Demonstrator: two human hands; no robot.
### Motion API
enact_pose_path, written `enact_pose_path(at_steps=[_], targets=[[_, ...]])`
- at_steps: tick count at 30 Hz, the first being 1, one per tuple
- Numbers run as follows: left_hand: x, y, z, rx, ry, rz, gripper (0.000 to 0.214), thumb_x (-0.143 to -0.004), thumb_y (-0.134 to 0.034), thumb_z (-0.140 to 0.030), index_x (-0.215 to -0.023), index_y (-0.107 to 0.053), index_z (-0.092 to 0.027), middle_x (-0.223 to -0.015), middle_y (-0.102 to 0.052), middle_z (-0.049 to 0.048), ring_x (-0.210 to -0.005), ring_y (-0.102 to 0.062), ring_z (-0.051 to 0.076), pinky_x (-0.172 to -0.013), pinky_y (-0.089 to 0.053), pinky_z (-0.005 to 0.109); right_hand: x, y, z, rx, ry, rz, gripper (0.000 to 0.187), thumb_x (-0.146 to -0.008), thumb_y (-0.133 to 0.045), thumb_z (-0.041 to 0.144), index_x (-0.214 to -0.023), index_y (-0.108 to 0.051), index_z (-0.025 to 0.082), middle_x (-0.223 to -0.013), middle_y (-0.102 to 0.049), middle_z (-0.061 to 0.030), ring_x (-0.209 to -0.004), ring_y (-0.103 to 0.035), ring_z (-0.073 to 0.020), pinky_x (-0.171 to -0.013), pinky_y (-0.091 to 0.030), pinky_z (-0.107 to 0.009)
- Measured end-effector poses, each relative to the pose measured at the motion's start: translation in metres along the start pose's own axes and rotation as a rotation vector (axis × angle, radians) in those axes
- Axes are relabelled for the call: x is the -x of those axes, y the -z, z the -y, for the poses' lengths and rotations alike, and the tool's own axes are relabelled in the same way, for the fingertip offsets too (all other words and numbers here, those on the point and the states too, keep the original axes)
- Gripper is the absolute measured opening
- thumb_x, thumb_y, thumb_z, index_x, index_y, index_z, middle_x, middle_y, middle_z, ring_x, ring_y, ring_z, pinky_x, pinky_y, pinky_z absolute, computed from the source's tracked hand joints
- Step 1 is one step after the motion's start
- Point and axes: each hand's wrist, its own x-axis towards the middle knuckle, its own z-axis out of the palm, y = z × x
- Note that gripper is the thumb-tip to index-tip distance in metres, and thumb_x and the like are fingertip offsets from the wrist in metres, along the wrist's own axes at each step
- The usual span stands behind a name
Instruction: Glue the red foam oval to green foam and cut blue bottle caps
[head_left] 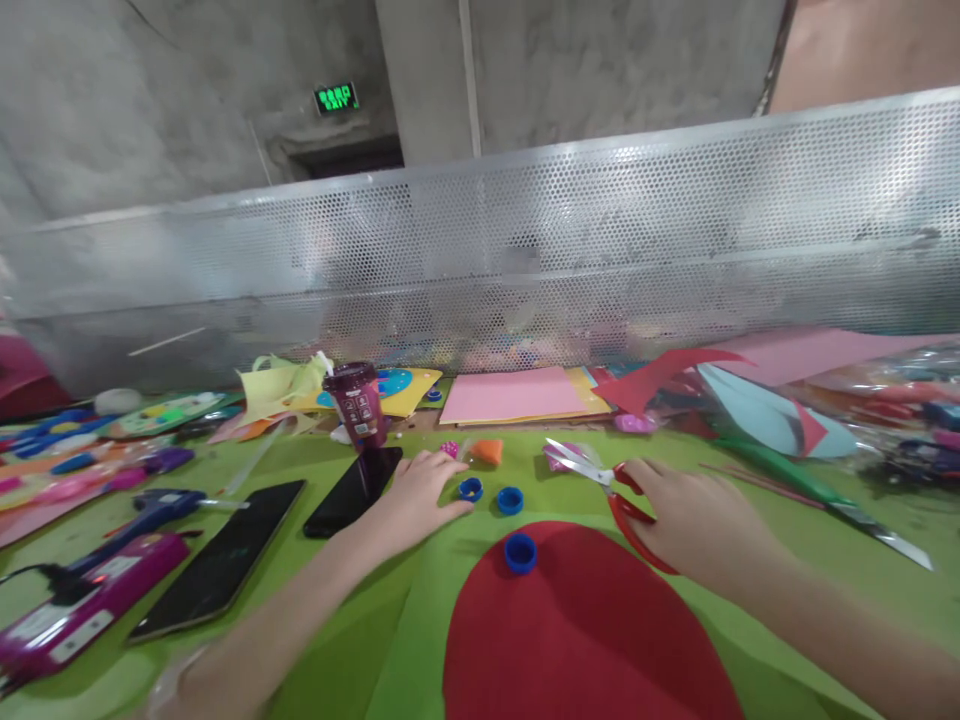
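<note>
My right hand [682,510] is closed around the red handles of a pair of scissors [600,472], whose parted blades point to the upper left. On the left, my left hand [420,500] lies low over the green surface with thumb and fingers apart, holding nothing. Just beyond its fingers sits one blue bottle cap [471,489]. A second blue cap [511,501] lies between my hands, and a third blue cap [520,553] rests on the top edge of a round red paper [585,640]. An orange piece [487,452] and a pink dotted piece [449,449] lie past my left fingertips.
Left of my left hand are two phones [354,492], a glue gun [142,515] and a purple power strip [97,600]. A lidded cup [358,405] stands behind. Pink paper [517,395] lies at the back; a green-handled cutter [817,490] is at right. A perforated metal panel [525,250] rises behind.
</note>
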Motion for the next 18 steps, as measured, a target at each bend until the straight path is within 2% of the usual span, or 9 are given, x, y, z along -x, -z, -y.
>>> enact_pose_path(at_steps=[4,7,9,11,14,16,18], targets=[[0.000,-0.007,-0.010,0.065,0.028,-0.076,0.021,-0.077,-0.060,-0.032,-0.095,-0.063,-0.020,-0.103,-0.066,0.0087,-0.101,-0.057,0.029,-0.087,-0.040,0.045,0.003,-0.003,0.004,-0.023,0.035,0.030,0.019,-0.082,-0.042,0.028,-0.091,-0.058,0.021,-0.074,-0.068,-0.0051,-0.056,-0.062,-0.0216,-0.045,-0.019,-0.027],[0.003,-0.001,-0.025,0.131,0.031,-0.158,0.020,-0.078,-0.057,-0.027,-0.097,-0.056,-0.020,-0.101,-0.065,0.0062,-0.096,-0.059,0.022,-0.085,-0.043,0.036,0.005,-0.009,0.007,-0.059,0.066,0.033,0.018,-0.082,-0.042,0.029,-0.090,-0.057,0.021,-0.077,-0.069,-0.0042,-0.057,-0.062,-0.0212,-0.046,-0.019,-0.027],[0.008,0.003,-0.039,0.243,0.036,-0.225,0.018,-0.079,-0.055,-0.027,-0.096,-0.052,-0.020,-0.095,-0.066,0.0041,-0.086,-0.061,0.018,-0.077,-0.046,0.031,0.007,-0.012,0.008,-0.084,0.090,0.031,0.017,-0.083,-0.043,0.029,-0.089,-0.057,0.022,-0.079,-0.069,-0.0035,-0.058,-0.062,-0.0208,-0.047,-0.020,-0.027],[0.014,0.006,-0.053,0.444,0.035,-0.287,0.018,-0.076,-0.057,-0.027,-0.091,-0.050,-0.021,-0.086,-0.065,0.0023,-0.077,-0.060,0.016,-0.069,-0.047,0.029,0.009,-0.014,0.011,-0.104,0.114,0.031,0.016,-0.082,-0.043,0.028,-0.090,-0.056,0.023,-0.080,-0.069,-0.0023,-0.058,-0.062,-0.0204,-0.048,-0.021,-0.027],[0.023,0.007,-0.069,0.655,0.013,-0.303,0.026,-0.072,-0.059,-0.024,-0.096,-0.048,-0.020,-0.083,-0.065,0.0011,-0.073,-0.058,0.015,-0.067,-0.046,0.028,0.013,-0.015,0.016,-0.136,0.170,0.028,0.013,-0.082,-0.042,0.028,-0.086,-0.054,0.024,-0.074,-0.067,-0.0013,-0.055,-0.059,-0.0197,-0.047,-0.021,-0.027],[0.026,0.008,-0.074,0.684,0.002,-0.287,0.034,-0.072,-0.059,-0.023,-0.104,-0.047,-0.020,-0.081,-0.065,0.0001,-0.072,-0.057,0.014,-0.067,-0.045,0.027,0.015,-0.015,0.018,-0.150,0.208,0.020,0.011,-0.082,-0.041,0.028,-0.080,-0.051,0.023,-0.068,-0.064,-0.0010,-0.052,-0.057,-0.0194,-0.046,-0.021,-0.027],[0.028,0.009,-0.075,0.662,-0.002,-0.272,0.033,-0.072,-0.059,-0.022,-0.104,-0.051,-0.021,-0.077,-0.063,-0.0009,-0.069,-0.055,0.014,-0.066,-0.044,0.027,0.017,-0.014,0.019,-0.163,0.237,-0.001,0.010,-0.081,-0.040,0.027,-0.076,-0.048,0.023,-0.064,-0.061,-0.0004,-0.049,-0.054,-0.0187,-0.046,-0.021,-0.027]])
